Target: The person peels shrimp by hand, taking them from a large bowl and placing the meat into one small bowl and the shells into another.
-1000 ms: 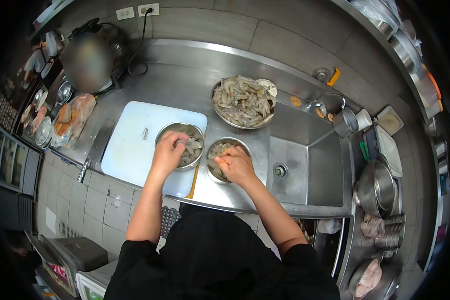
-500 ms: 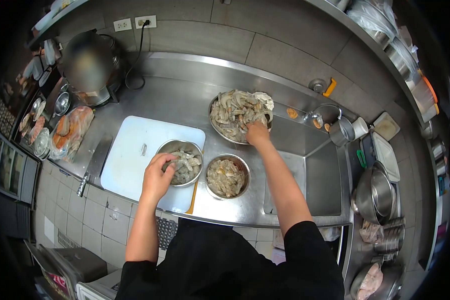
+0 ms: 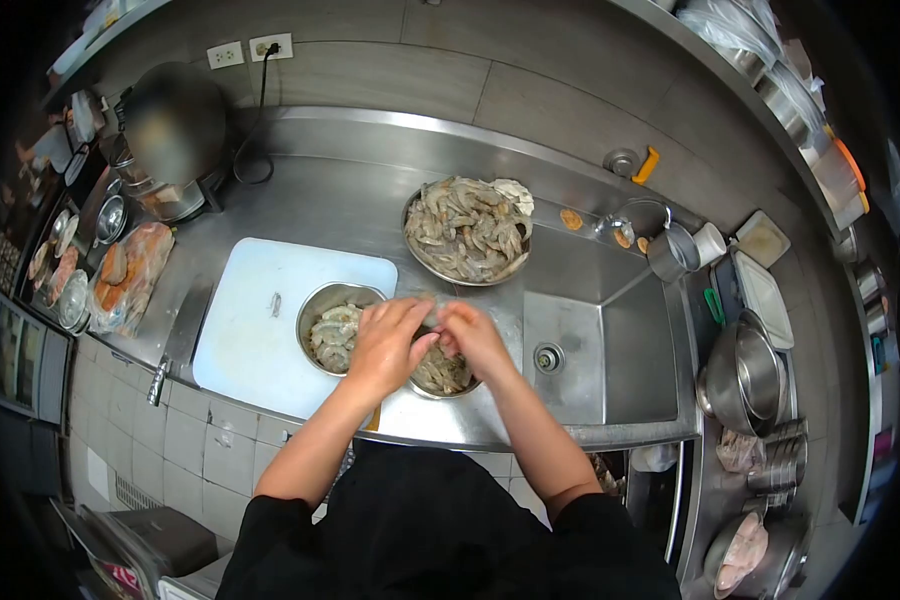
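My left hand [image 3: 388, 342] and my right hand [image 3: 472, 340] meet over the bowl of shells [image 3: 444, 377]. Fingertips of both pinch a small greyish shrimp [image 3: 432, 314], mostly covered by the fingers. Left of them, a steel bowl [image 3: 307, 312] of peeled shrimp [image 3: 334, 337] rests on the white cutting board [image 3: 255, 330], partly behind my left hand. Farther back, a wide steel bowl [image 3: 410, 255] is heaped with whole shrimp [image 3: 468, 225]. A small grey scrap [image 3: 275, 303] lies on the board.
The sink [image 3: 580, 390] with its drain is on the right, and a faucet [image 3: 638, 215] hangs with a metal cup [image 3: 674, 252]. A knife [image 3: 182, 335] lies left of the board, beside a plastic bag of orange-pink food [image 3: 133, 280]. Mixing bowls [image 3: 745, 380] stand far right.
My right hand has come back from the big bowl toward me, with a shrimp. My left hand has left the peeled-shrimp bowl and moved right to join it. The view has shifted slightly.
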